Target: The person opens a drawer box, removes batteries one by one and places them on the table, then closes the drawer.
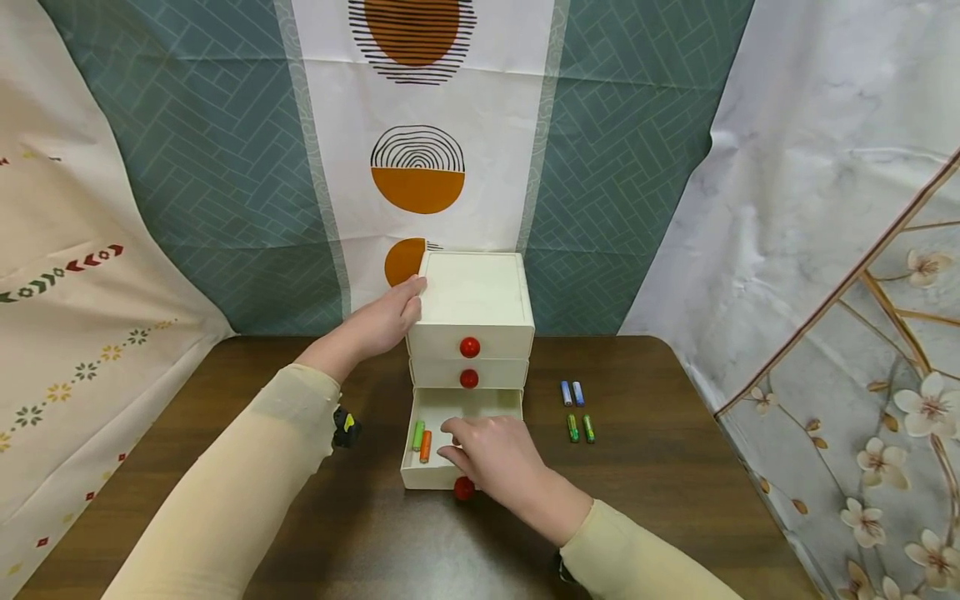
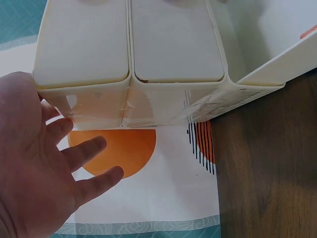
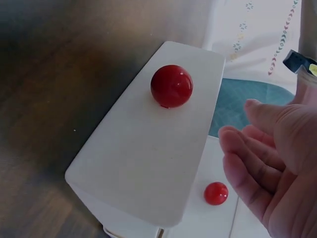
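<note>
A white three-drawer cabinet [image 1: 476,287] with red knobs stands on the table, its bottom drawer [image 1: 429,478] pulled out. Against the cabinet's upper left side rests my left hand [image 1: 381,323]; in the left wrist view its fingers are spread along that side. My right hand [image 1: 497,457] hovers over the right part of the pulled-out drawer, fingers loosely bent and nothing between them in the right wrist view. Inside the drawer, toward the left, lie a green battery [image 1: 418,436] and an orange battery [image 1: 426,447]. The right hand hides part of the drawer's inside.
Right of the cabinet, two blue batteries [image 1: 578,393] lie on the dark wooden table [image 1: 645,492], with two green batteries [image 1: 588,428] nearer to me. A patterned curtain [image 1: 637,167] hangs close behind the cabinet. Further cloths hang at both sides.
</note>
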A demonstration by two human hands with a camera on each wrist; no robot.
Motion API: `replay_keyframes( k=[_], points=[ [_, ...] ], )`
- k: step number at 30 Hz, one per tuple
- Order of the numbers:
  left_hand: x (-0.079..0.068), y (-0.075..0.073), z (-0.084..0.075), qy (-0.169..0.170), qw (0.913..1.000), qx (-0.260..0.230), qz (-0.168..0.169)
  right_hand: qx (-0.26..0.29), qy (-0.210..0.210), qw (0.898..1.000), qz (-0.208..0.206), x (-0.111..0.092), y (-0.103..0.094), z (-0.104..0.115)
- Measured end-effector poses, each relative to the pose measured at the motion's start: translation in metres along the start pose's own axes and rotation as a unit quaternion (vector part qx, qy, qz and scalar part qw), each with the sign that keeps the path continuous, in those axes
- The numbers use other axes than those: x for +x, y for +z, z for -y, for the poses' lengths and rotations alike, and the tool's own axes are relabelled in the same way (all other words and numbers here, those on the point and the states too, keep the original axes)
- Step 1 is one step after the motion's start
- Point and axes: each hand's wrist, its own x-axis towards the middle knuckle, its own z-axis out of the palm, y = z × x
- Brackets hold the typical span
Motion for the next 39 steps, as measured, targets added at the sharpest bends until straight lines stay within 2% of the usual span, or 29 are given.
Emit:
replay_keyframes(
  k=[10, 19, 39],
  points=[
    [0.0, 0.0, 0.001, 0.003, 1.0, 0.002, -0.003, -0.014, 0.029, 0.998, 0.052, 0.019, 0.011, -0.004],
    [0.002, 0.0, 0.002, 0.006, 1.0, -0.004, -0.002, 0.01, 0.055, 0.994, 0.093, 0.032, 0.017, -0.006],
    [0.001, 0.001, 0.002, 0.006, 0.9999, -0.013, -0.004, 0.059, 0.101, 0.974, 0.193, 0.047, 0.039, -0.003]
  ],
)
